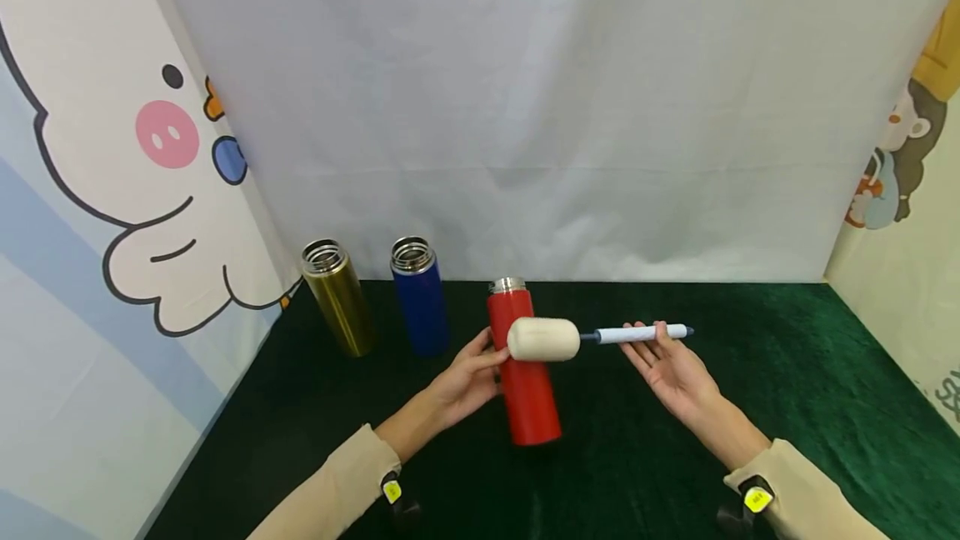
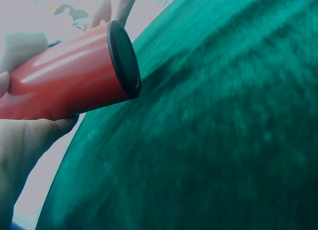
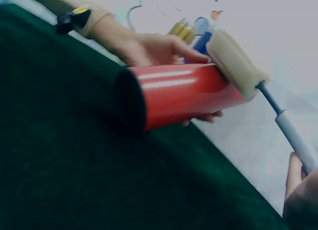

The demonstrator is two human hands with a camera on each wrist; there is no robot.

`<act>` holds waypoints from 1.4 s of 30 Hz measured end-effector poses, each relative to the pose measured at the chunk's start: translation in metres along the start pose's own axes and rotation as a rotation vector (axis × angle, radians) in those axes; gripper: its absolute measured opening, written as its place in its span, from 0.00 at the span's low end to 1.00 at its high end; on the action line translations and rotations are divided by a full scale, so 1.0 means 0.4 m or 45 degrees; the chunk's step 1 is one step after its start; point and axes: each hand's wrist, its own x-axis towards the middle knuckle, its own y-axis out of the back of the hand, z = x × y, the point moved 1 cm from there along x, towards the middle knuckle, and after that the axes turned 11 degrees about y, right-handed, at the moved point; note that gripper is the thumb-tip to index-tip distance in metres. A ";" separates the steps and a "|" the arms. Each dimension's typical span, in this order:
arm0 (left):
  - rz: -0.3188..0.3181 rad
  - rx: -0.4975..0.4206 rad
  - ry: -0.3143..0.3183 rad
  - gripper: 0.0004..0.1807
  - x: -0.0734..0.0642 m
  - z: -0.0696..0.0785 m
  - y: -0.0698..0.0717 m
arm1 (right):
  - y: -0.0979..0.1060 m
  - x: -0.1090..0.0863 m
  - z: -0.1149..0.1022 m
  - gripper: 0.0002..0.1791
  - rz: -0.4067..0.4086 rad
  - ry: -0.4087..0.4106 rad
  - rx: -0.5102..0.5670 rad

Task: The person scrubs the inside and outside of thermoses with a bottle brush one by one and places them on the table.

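Observation:
My left hand [image 1: 467,377] grips a red thermos bottle [image 1: 534,407] around its middle, thumb across the front. The bottle leans, its lidless steel neck toward the back and its dark base [image 2: 125,61] toward me. In my right hand [image 1: 673,377] is a sponge bottle brush [image 1: 543,339], its white handle [image 1: 633,334] pinched between thumb and fingers. The brush lies level across the view, and its cream sponge head overlaps the bottle's upper side. In the right wrist view the sponge head [image 3: 236,63] is right at the bottle wall, outside it.
A gold thermos bottle [image 1: 342,311] and a blue one [image 1: 422,311] stand lidless at the back left. Dark green cloth [image 1: 780,373] covers the table. A pale curtain [image 1: 562,107] closes the back, with printed panels on both sides.

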 end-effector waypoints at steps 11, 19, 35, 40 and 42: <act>0.139 -0.033 0.008 0.36 0.001 -0.003 0.007 | 0.046 -0.029 0.034 0.27 -0.096 0.037 -0.699; 0.288 0.141 0.038 0.37 -0.012 0.000 0.006 | 0.032 -0.028 0.014 0.13 -0.088 0.079 -0.774; 0.025 -0.007 0.022 0.28 -0.017 -0.010 -0.015 | -0.076 0.007 -0.064 0.25 0.068 0.052 0.095; 0.002 -0.046 0.037 0.29 -0.011 -0.013 -0.015 | -0.065 0.006 -0.047 0.22 0.096 0.014 -0.023; 0.006 -0.064 0.045 0.30 -0.009 -0.013 -0.015 | -0.055 0.003 -0.038 0.19 0.092 0.013 -0.151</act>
